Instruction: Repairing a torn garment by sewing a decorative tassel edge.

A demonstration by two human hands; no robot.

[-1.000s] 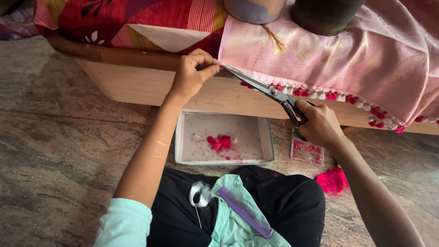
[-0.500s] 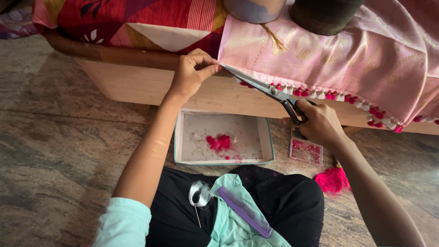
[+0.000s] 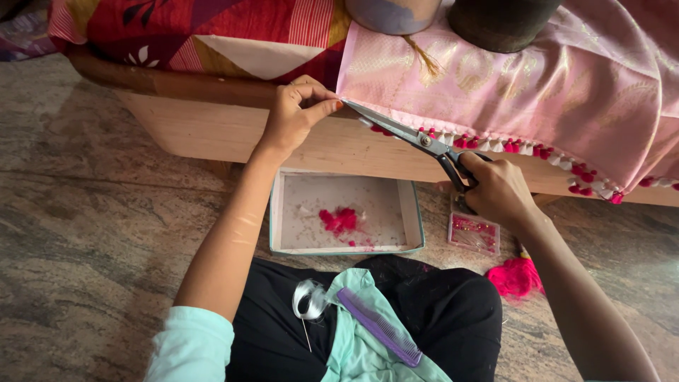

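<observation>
left hand (image 3: 296,113): raised to the corner of the pink cloth (image 3: 566,99), thumb and fingers pressed together, pinching that corner and holding the hem taut against the wooden edge.
right hand (image 3: 498,191): fingers closed through the dark handles of the scissors (image 3: 417,138), gripping them just below the cloth's hem.
scissors: long silver blades lying nearly flat along the lower edge of the cloth, the tips reaching right up to the pinched corner; the blades look almost closed, though how far cannot be told.
pink cloth: draped over the wooden platform (image 3: 212,127), woven with a faint gold pattern; its lower edge carries a row of red and white tassels (image 3: 566,159) running off to the right.
patterned cover (image 3: 212,32): red, with stripes and a cream patch, lying just left of the pink cloth on the same platform.
vessels: two round bases, one greyish (image 3: 392,10) and one dark (image 3: 502,21), stand on the cloth at the top.
shallow box (image 3: 417,219): on the stone floor (image 3: 85,233) under the platform edge, between the two arms, holding a small heap of red thread scraps (image 3: 339,221).
small clear case (image 3: 474,233): just right of the box, below the right hand.
pink thread bundle (image 3: 515,277): on the floor beside the right forearm.
lap: a purple comb (image 3: 378,327) lies on a mint cloth (image 3: 353,346), with a silvery loop of thread (image 3: 310,301) just beside it.
</observation>
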